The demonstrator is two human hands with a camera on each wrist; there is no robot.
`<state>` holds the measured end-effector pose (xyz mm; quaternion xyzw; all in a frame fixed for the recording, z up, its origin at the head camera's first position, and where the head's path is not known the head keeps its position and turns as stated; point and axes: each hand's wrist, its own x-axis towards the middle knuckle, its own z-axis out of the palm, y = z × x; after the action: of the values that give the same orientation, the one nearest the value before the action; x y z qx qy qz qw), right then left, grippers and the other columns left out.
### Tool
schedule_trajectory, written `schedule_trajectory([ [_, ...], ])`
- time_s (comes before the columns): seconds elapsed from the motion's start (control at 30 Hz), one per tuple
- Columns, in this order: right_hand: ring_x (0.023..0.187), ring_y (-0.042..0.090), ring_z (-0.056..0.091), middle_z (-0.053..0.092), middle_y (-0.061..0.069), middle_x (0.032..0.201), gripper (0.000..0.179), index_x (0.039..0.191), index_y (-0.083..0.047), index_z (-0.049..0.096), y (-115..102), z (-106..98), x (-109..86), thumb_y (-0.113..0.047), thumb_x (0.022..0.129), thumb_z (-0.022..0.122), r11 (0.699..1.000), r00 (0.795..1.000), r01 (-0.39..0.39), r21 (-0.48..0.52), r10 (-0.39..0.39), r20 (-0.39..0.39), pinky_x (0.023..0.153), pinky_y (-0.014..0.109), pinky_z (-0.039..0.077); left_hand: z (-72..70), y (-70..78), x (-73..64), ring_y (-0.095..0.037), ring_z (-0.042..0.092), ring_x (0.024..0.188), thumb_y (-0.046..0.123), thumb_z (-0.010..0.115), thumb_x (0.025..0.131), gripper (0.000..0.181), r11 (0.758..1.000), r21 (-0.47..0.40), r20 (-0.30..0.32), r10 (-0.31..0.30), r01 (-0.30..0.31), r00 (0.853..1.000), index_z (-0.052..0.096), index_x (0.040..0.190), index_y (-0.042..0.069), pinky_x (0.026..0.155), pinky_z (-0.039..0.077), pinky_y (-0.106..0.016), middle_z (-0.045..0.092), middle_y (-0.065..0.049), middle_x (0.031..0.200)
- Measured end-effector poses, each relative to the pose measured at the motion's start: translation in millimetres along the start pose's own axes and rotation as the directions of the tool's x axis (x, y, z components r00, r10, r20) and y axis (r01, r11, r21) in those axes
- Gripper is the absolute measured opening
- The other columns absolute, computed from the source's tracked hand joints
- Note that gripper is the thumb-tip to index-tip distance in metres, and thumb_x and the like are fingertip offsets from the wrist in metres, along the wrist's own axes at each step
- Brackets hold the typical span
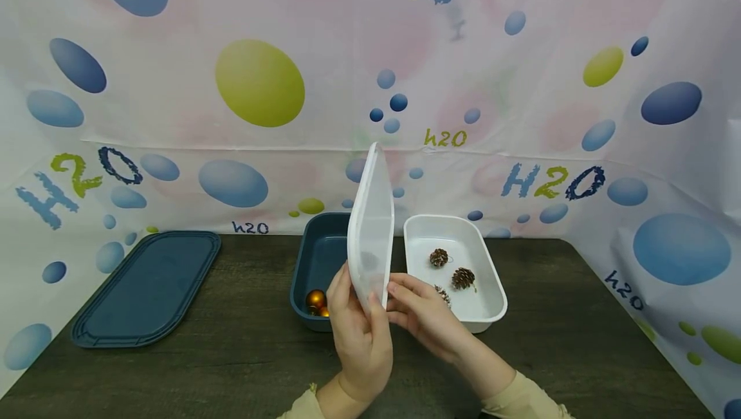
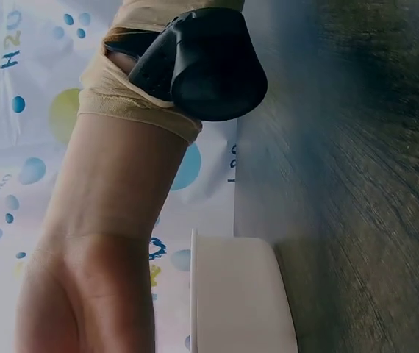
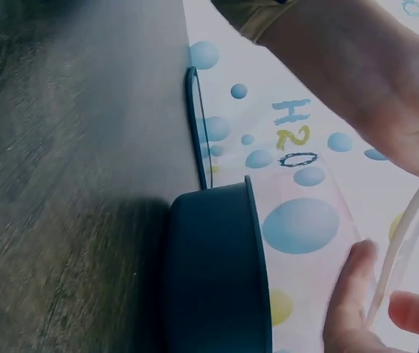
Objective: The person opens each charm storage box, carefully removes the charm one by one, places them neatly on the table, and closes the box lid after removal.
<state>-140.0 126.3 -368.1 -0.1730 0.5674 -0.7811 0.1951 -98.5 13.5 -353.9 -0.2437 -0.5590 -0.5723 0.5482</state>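
Observation:
Both hands hold a white lid (image 1: 370,232) on edge, tilted upright in front of the two bins in the head view. My left hand (image 1: 361,342) grips its lower left side, thumb on the near face. On the other side, my right hand (image 1: 425,316) pinches the lower right edge between thumb and fingers. Part of the lid's rim (image 3: 397,272) shows in the right wrist view, with fingertips at it. Behind the hands stand a dark blue bin (image 1: 298,277) with shiny orange balls (image 1: 316,299) and a white bin (image 1: 494,284) with several pine cones (image 1: 462,279).
A dark blue lid (image 1: 147,287) lies flat on the dark wooden table (image 1: 243,367) at the left. A white curtain (image 1: 336,39) with coloured bubbles and lettering hangs behind and along the sides. A black device (image 2: 217,66) sits on a sleeved wrist in the left wrist view.

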Motion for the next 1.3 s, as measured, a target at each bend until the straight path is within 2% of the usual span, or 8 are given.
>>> schedule_trajectory([
  [0.17, 0.091, 0.018, 0.062, 0.061, 0.01, 0.104, 0.04, 0.129, 0.013, 0.038, -2.3, 1.7, 0.0, -0.008, 0.098, 0.053, 0.999, 0.999, 0.043, 0.015, -0.043, -0.024, 0.078, 0.027, 0.053, -3.2, -0.8, 1.1, -0.034, 0.046, 0.117, -0.015, 0.044, 0.09, 0.045, 0.997, -0.057, -0.026, -0.052, 0.051, 0.998, 0.03, 0.132, -0.02, 0.097, 0.044, -0.035, 0.035, -0.029, 0.132],
  [0.3, 0.087, 0.016, 0.061, 0.061, 0.005, 0.097, 0.034, 0.124, 0.01, 0.041, -4.7, 1.6, -0.7, -0.004, 0.096, 0.054, 0.997, 0.995, 0.075, 0.0, -0.074, -0.071, 0.076, 0.026, 0.053, -5.6, -3.8, 2.2, -0.036, 0.045, 0.116, -0.014, 0.046, 0.089, 0.047, 0.991, -0.131, -0.044, -0.042, 0.036, 0.998, 0.026, 0.131, -0.022, 0.096, 0.045, -0.036, 0.033, -0.028, 0.132],
  [0.5, 0.089, 0.016, 0.061, 0.062, 0.008, 0.101, 0.034, 0.124, 0.011, 0.041, -10.5, -0.3, -1.6, -0.004, 0.096, 0.054, 0.992, 0.987, 0.122, -0.029, -0.125, -0.102, 0.078, 0.03, 0.054, -10.2, -7.8, 5.6, -0.037, 0.044, 0.115, -0.014, 0.05, 0.087, 0.056, 0.973, -0.226, -0.049, -0.059, 0.047, 0.997, 0.018, 0.132, -0.022, 0.094, 0.046, -0.036, 0.03, -0.029, 0.133],
  [0.7, 0.088, 0.018, 0.062, 0.063, 0.01, 0.105, 0.04, 0.128, 0.014, 0.039, -14.9, -3.6, -2.4, -0.004, 0.096, 0.054, 0.99, 0.984, 0.134, -0.042, -0.138, -0.116, 0.078, 0.03, 0.054, -19.2, -9.6, 8.1, -0.033, 0.048, 0.11, -0.015, 0.052, 0.085, 0.062, 0.958, -0.267, -0.02, -0.113, 0.104, 0.993, 0.015, 0.134, -0.018, 0.089, 0.049, -0.032, 0.034, -0.029, 0.129],
  [0.9, 0.09, 0.019, 0.063, 0.063, 0.01, 0.106, 0.04, 0.128, 0.014, 0.039, -16.8, -6.5, -2.8, -0.005, 0.096, 0.054, 0.987, 0.981, 0.145, -0.072, -0.153, -0.119, 0.078, 0.031, 0.054, -27.6, -11.6, 9.7, -0.026, 0.05, 0.099, -0.014, 0.056, 0.083, 0.063, 0.949, -0.297, -0.017, -0.114, 0.104, 0.993, 0.016, 0.131, -0.017, 0.078, 0.048, -0.026, 0.041, -0.024, 0.12],
  [1.0, 0.092, 0.019, 0.063, 0.062, 0.01, 0.107, 0.042, 0.129, 0.014, 0.039, -17.4, -7.1, -3.8, -0.006, 0.096, 0.055, 0.986, 0.981, 0.149, -0.075, -0.157, -0.115, 0.079, 0.032, 0.054, -36.8, -12.1, 10.5, -0.025, 0.049, 0.1, -0.011, 0.059, 0.083, 0.066, 0.949, -0.294, 0.028, -0.111, 0.114, 0.993, 0.015, 0.132, -0.015, 0.076, 0.048, -0.023, 0.041, -0.024, 0.122],
  [1.1, 0.093, 0.019, 0.063, 0.063, 0.01, 0.107, 0.042, 0.13, 0.014, 0.039, -17.7, -8.2, -4.7, -0.006, 0.097, 0.055, 0.986, 0.98, 0.152, -0.068, -0.159, -0.117, 0.081, 0.032, 0.053, -49.5, -12.1, 11.1, -0.028, 0.048, 0.112, -0.005, 0.061, 0.086, 0.072, 0.955, -0.266, 0.104, -0.109, 0.133, 0.989, 0.01, 0.137, -0.013, 0.089, 0.047, -0.026, 0.037, -0.025, 0.13],
  [1.3, 0.093, 0.018, 0.063, 0.063, 0.008, 0.106, 0.044, 0.133, 0.014, 0.038, -16.5, -10.1, -5.9, -0.006, 0.097, 0.054, 0.988, 0.982, 0.138, -0.064, -0.145, -0.118, 0.081, 0.031, 0.053, -76.6, -14.0, 13.7, -0.027, 0.047, 0.117, -0.011, 0.059, 0.086, 0.086, 0.958, -0.197, 0.236, -0.162, 0.21, 0.958, 0.0, 0.147, -0.006, 0.099, 0.04, -0.028, 0.035, -0.024, 0.134],
])
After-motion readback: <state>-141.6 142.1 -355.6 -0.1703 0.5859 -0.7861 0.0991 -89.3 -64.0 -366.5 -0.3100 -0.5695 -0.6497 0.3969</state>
